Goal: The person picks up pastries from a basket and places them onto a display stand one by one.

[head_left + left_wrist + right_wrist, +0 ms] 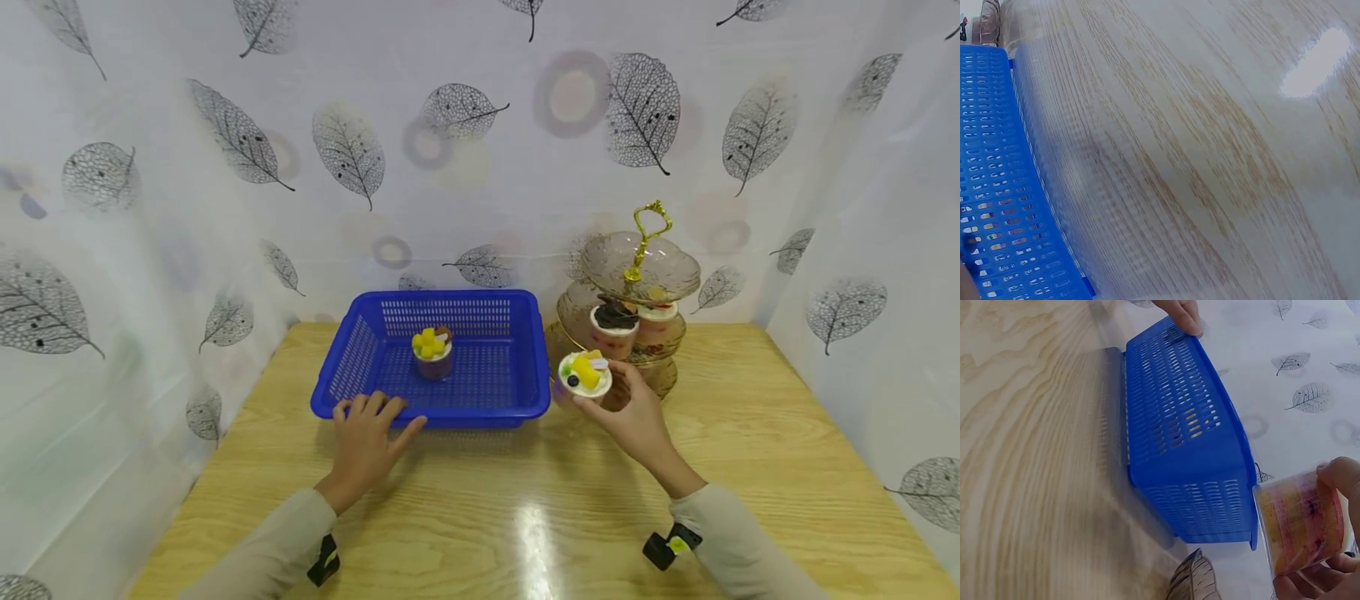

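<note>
My right hand (633, 421) holds a clear dessert cup (585, 375) by its sides, just off the basket's right end. The cup is topped with cream, yellow fruit pieces and a dark berry; in the right wrist view its layers of cake and red filling (1300, 522) show through the wall. My left hand (367, 446) grips the front rim of a blue plastic basket (442, 414), fingers over the edge and thumb outside. Inside the basket stands another fruit-topped dessert cup (433, 358). Only a sliver of the left hand shows in the left wrist view.
A tiered glass stand (675, 271) with a gold handle (651, 218) stands behind my right hand. On its middle tier sit a chocolate-topped cup (615, 325) and a cream-topped cup (660, 317). A leaf-print curtain (480, 167) surrounds the wooden table (465, 517).
</note>
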A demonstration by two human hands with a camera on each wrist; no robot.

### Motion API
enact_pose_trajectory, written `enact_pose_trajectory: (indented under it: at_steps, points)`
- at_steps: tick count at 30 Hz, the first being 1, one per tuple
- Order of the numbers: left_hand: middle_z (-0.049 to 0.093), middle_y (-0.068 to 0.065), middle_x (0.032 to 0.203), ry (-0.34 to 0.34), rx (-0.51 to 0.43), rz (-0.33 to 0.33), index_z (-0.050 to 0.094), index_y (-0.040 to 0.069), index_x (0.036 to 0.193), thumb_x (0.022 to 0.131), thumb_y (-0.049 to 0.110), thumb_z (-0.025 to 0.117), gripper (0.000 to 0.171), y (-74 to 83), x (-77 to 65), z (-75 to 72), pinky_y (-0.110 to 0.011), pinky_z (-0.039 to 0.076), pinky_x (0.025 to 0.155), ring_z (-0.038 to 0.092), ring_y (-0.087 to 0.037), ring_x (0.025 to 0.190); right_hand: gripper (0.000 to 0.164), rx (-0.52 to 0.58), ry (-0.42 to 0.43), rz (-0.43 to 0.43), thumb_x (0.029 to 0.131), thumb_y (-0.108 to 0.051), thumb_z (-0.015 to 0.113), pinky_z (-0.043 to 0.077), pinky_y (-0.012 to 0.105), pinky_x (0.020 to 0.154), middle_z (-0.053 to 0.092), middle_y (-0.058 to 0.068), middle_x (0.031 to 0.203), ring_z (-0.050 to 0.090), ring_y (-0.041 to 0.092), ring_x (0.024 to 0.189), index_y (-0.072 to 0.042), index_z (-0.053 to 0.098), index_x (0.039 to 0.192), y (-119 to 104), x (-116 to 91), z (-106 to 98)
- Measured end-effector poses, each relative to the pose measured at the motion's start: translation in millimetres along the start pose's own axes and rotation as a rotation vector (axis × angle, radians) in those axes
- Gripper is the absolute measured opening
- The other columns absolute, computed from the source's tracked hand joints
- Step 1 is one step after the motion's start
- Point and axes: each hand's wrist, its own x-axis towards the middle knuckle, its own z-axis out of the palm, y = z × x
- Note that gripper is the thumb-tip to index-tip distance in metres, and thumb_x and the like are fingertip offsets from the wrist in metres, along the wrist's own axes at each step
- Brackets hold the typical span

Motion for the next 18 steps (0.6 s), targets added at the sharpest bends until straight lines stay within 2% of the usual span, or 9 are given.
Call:
enact_pose_trajectory:
  at_steps: [3,5,7,11,13,15,18]
  points:
    - [0.062,-0.006,0.09,0.006,-0.001,0.007,0.069,0.015,0.095,0.08,0.049,0.07,0.037,-0.6,0.2,1.1,-0.06,0.029,0.085,0.053,-0.032,0.087,0.07,0.018,-0.003,0.016,0.078,-0.018,0.081,0.05,0.025,0.085,0.054,0.022,0.127,0.056,0.034,0.116,0.003,0.043,0.133,5.9,-4.4,-2.4]
    - [0.062,-0.006,0.09,0.0,-0.001,0.007,0.069,0.015,0.096,0.081,0.05,0.068,0.038,-0.4,-0.1,0.9,-0.06,0.029,0.086,0.053,-0.031,0.087,0.071,0.022,-0.004,0.025,0.078,-0.017,0.081,0.049,0.02,0.084,0.054,0.023,0.127,0.056,0.034,0.116,0.004,0.042,0.133,10.2,-7.5,-3.4]
    - [0.062,-0.006,0.091,-0.005,-0.001,0.005,0.069,0.015,0.096,0.083,0.052,0.065,0.04,-0.2,-0.3,0.7,-0.06,0.029,0.086,0.053,-0.031,0.087,0.07,0.018,-0.003,0.035,0.078,-0.016,0.081,0.049,0.022,0.086,0.054,0.023,0.127,0.055,0.034,0.116,0.005,0.041,0.132,14.3,-10.2,-4.2]
    - [0.062,-0.006,0.091,-0.011,-0.006,0.0,0.069,0.015,0.096,0.087,0.057,0.059,0.044,-0.5,-0.2,0.2,-0.061,0.028,0.087,0.052,-0.031,0.088,0.068,0.009,-0.003,0.056,0.077,-0.016,0.081,0.05,0.041,0.089,0.053,0.025,0.125,0.055,0.035,0.115,0.006,0.041,0.128,21.5,-13.0,-4.7]
    - [0.062,-0.006,0.091,-0.006,-0.006,0.0,0.069,0.015,0.096,0.087,0.058,0.058,0.045,-1.1,-0.3,0.8,-0.06,0.029,0.087,0.052,-0.031,0.088,0.068,0.007,-0.003,0.079,0.078,-0.016,0.08,0.05,0.046,0.088,0.053,0.025,0.124,0.055,0.036,0.114,0.007,0.04,0.127,24.6,-13.0,-4.7]
    - [0.062,-0.006,0.09,-0.002,-0.011,0.001,0.069,0.015,0.096,0.086,0.057,0.059,0.045,-1.5,-0.3,0.8,-0.061,0.029,0.087,0.052,-0.031,0.087,0.067,0.009,0.0,0.109,0.078,-0.017,0.08,0.05,0.045,0.088,0.053,0.026,0.124,0.055,0.036,0.113,0.007,0.039,0.126,27.3,-12.2,-4.6]
    - [0.062,-0.006,0.09,0.004,-0.013,0.007,0.069,0.014,0.096,0.086,0.056,0.061,0.043,-1.5,-0.6,1.2,-0.061,0.029,0.086,0.053,-0.031,0.087,0.069,-0.003,0.009,0.163,0.079,-0.02,0.08,0.051,0.038,0.088,0.052,0.026,0.124,0.055,0.036,0.114,0.007,0.038,0.127,30.8,-10.2,-5.1]
